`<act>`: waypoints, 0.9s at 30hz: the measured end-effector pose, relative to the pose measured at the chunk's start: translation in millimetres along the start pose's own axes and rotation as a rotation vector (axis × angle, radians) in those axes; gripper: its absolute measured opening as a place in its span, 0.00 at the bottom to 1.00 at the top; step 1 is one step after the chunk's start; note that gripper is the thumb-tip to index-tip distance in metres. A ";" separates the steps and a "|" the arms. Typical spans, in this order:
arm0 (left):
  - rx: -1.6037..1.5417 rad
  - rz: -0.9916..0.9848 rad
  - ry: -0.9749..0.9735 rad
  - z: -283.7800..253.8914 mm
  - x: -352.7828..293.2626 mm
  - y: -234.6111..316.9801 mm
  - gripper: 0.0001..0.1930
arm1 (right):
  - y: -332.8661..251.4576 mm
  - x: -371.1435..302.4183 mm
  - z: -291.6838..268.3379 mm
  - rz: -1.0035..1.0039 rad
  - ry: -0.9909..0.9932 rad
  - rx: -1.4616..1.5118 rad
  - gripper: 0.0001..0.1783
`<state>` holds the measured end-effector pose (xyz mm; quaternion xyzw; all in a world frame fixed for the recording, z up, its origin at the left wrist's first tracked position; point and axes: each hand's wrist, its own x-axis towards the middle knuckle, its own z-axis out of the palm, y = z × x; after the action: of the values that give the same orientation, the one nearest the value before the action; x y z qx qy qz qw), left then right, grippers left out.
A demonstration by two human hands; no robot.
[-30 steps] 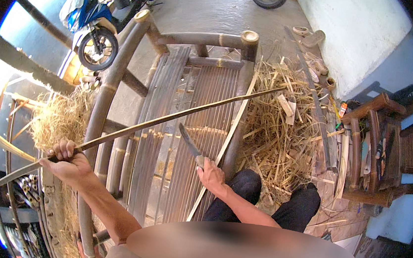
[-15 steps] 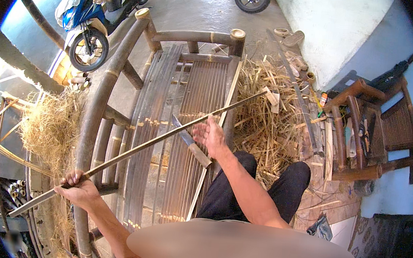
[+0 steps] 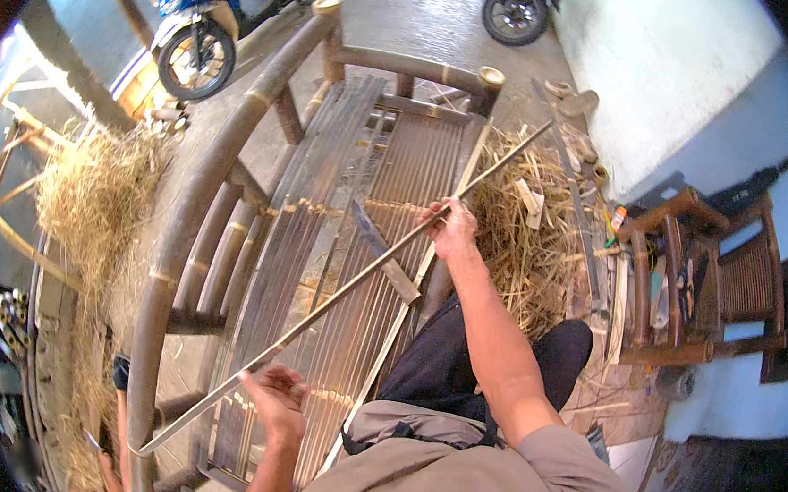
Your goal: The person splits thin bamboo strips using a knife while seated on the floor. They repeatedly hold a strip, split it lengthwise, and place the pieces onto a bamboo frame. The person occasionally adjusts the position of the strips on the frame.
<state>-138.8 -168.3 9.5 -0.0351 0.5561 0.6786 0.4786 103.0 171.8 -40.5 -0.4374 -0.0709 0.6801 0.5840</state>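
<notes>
A long, thin bamboo strip (image 3: 332,303) slants across a bamboo bench (image 3: 254,104), from its near left rail up past its far right side. My right hand (image 3: 453,229) is closed round the upper part of the strip. Lower down, my left hand (image 3: 276,404) is beside the strip with its fingers apart and slightly blurred, the thumb close to it. Under the strip, a large knife with a dark blade (image 3: 372,232) and a wooden handle (image 3: 400,283) lies on the bench slats (image 3: 312,158). A pale strip (image 3: 384,351) runs along the bench's right side.
Bamboo shavings (image 3: 516,258) heap right of the bench, and fibre (image 3: 102,175) piles at left. A bamboo chair (image 3: 708,286) holding tools stands by the right wall. Motorbikes (image 3: 199,56) are parked at the back. Another person's arm (image 3: 118,419) shows at the lower left.
My right hand has moved up and right and now grips the strip. My left hand has let go of the strip's lower end and come right. The view has shifted.
</notes>
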 end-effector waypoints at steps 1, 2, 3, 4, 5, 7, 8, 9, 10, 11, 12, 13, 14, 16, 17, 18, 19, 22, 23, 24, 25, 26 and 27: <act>0.113 -0.098 0.032 -2.1 -9.0 -9.6 0.34 | 0.0 0.6 -0.1 -0.010 -0.002 -0.042 0.11; 0.306 -0.062 -0.020 -2.5 -20.0 -17.1 0.34 | 0.9 0.6 0.0 -0.022 0.008 -0.076 0.11; 0.420 0.064 -0.117 -2.0 -28.8 -19.0 0.32 | 2.1 0.0 0.3 -0.041 -0.002 -0.105 0.10; 0.534 0.164 -0.220 1.2 -36.1 -19.8 0.31 | 3.8 -1.0 0.8 -0.034 0.031 -0.133 0.10; 0.696 0.387 -0.347 4.2 -39.8 -15.6 0.21 | 5.4 -2.8 1.3 -0.057 0.028 -0.179 0.10; 0.920 0.838 -0.312 14.6 -39.3 -5.9 0.16 | 8.5 -7.5 3.3 -0.061 -0.029 -0.226 0.10; 1.055 1.024 -0.267 20.5 -34.6 -1.1 0.14 | 9.2 -10.1 4.6 -0.066 -0.036 -0.243 0.10; 1.110 1.077 -0.253 26.3 -28.4 2.2 0.15 | 10.3 -13.3 6.0 -0.072 -0.067 -0.259 0.10; 1.190 1.093 -0.215 30.8 -20.4 4.9 0.15 | 10.4 -16.6 7.4 -0.062 -0.109 -0.271 0.10; 1.296 1.068 -0.164 32.7 -14.3 6.1 0.16 | 10.9 -20.5 8.8 -0.057 -0.125 -0.275 0.11; 1.325 1.008 -0.209 33.7 -8.3 5.3 0.16 | 10.9 -24.4 10.2 -0.046 -0.153 -0.259 0.11; 1.378 0.904 -0.241 33.6 -1.7 3.1 0.16 | 10.8 -29.1 10.9 -0.040 -0.182 -0.257 0.11; 1.439 0.785 -0.273 31.9 3.1 -0.2 0.17 | 10.8 -33.6 11.7 -0.038 -0.196 -0.261 0.11; 1.397 0.605 -0.365 27.1 12.6 -8.5 0.18 | 10.5 -43.6 12.1 -0.012 -0.250 -0.234 0.11; 1.386 0.557 -0.388 24.7 16.6 -12.9 0.18 | 10.1 -48.8 11.9 -0.020 -0.289 -0.263 0.12; 1.379 0.509 -0.407 23.3 20.7 -17.3 0.18 | 9.7 -54.1 12.1 -0.002 -0.304 -0.265 0.13; 1.334 0.515 -0.455 22.5 23.9 -21.7 0.18 | 9.3 -59.2 12.6 0.020 -0.325 -0.259 0.13; 1.183 0.382 -0.560 27.4 33.4 -33.1 0.18 | 7.2 -74.4 15.8 0.064 -0.380 -0.232 0.15; 1.107 0.243 -0.578 31.6 36.8 -36.7 0.19 | 6.0 -78.5 17.3 0.065 -0.404 -0.222 0.16; 1.023 0.092 -0.596 35.6 39.0 -39.8 0.19 | 4.3 -81.4 18.6 0.057 -0.386 -0.220 0.17; 1.025 0.140 -0.607 39.2 40.8 -42.1 0.20 | 2.5 -83.3 19.4 0.063 -0.418 -0.217 0.18; 1.022 0.173 -0.622 42.4 41.9 -44.0 0.20 | 0.4 -83.5 20.0 0.060 -0.406 -0.221 0.19; 1.027 0.197 -0.621 45.2 42.5 -45.4 0.22 | -2.0 -82.6 19.4 0.054 -0.424 -0.214 0.20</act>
<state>-108.6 -110.2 -30.8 0.4516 0.6474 0.3431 0.5092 85.9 109.7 14.8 -0.3461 -0.2520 0.7606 0.4880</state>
